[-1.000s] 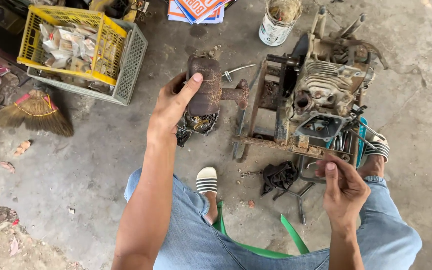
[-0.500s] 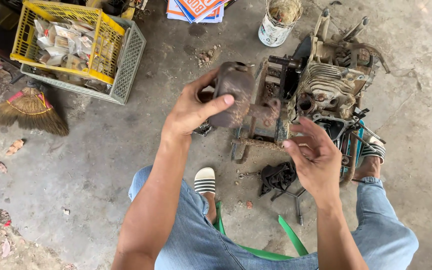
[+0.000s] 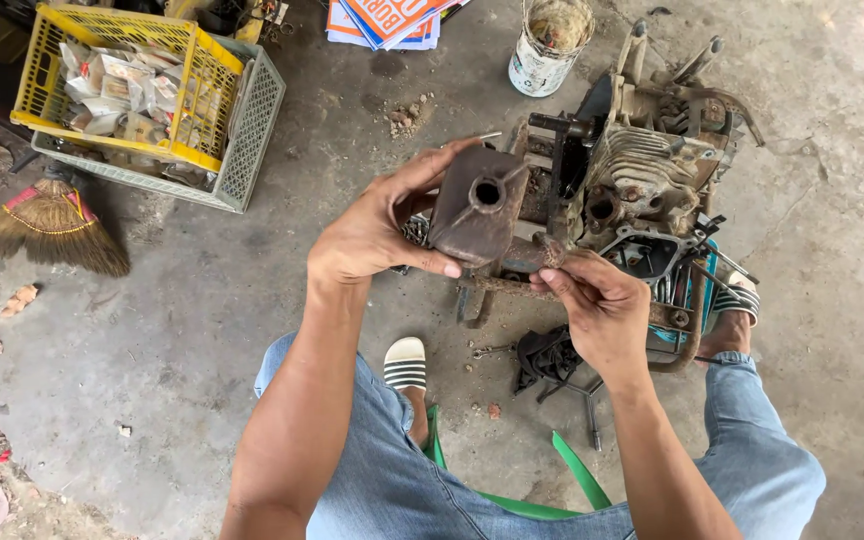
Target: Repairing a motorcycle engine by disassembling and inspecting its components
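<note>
Left hand (image 3: 372, 235) grips the rusty muffler (image 3: 479, 212), now lifted off the floor and held up over the old engine (image 3: 652, 180). Right hand (image 3: 597, 305) has come in and pinches its pipe end (brown with rust).
</note>
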